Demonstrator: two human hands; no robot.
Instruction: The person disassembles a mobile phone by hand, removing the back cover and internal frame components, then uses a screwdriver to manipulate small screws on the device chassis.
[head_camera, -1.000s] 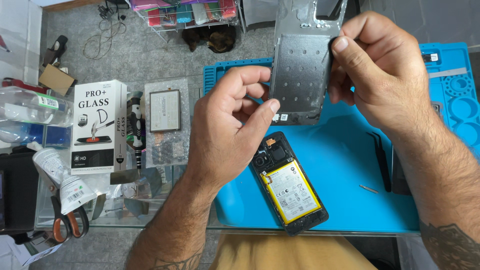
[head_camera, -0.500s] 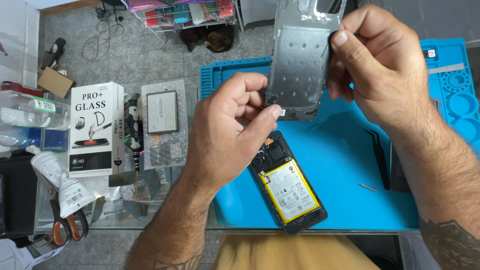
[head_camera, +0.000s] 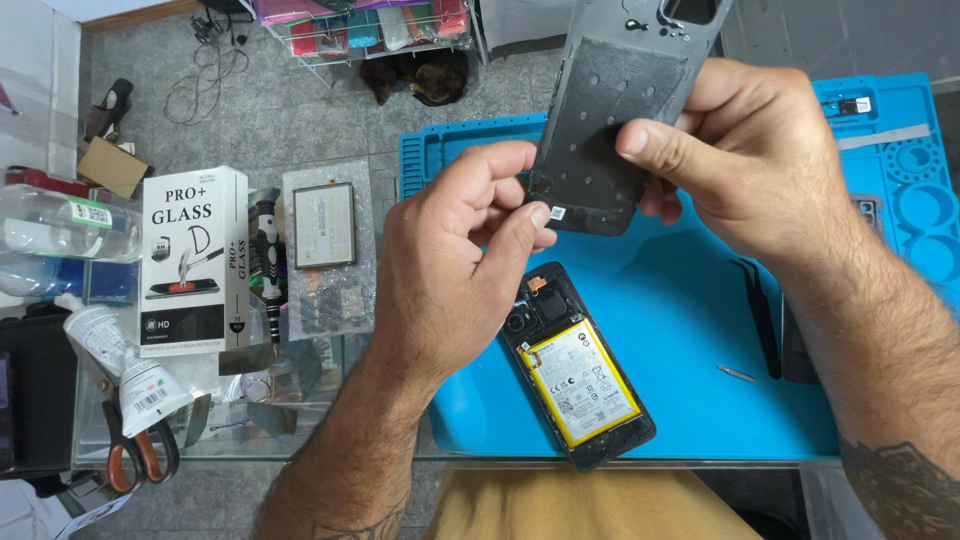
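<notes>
Your hands meet over the blue mat (head_camera: 700, 400) in the head view, both grasping the dark phone back cover (head_camera: 620, 120), which you hold up off the worktop with its inner side toward you and its long axis tilted a little. Your left hand (head_camera: 450, 260) pinches the cover's lower left corner between thumb and forefinger, and right at that pinch a small white sticker (head_camera: 556, 213) shows on the cover's bottom edge. Your right hand (head_camera: 750, 160) grips the cover from its right edge, thumb laid across the inner face and the other fingers behind it. Just below your left hand, flat on the mat, lies the opened phone (head_camera: 580, 365), its yellow-edged battery facing up. Below your right wrist a pair of black tweezers (head_camera: 762, 315) lies on the mat, with a small metal pin (head_camera: 736, 373) just beside them. Left of your left hand, off the mat, a white screen-protector box (head_camera: 192, 260) stands on the glass worktop (head_camera: 300, 440), a screwdriver (head_camera: 270, 270) beside it and a bagged part (head_camera: 325, 250) next to that. Farther left lie white tubes (head_camera: 120, 360) and orange-handled scissors (head_camera: 135, 450).
</notes>
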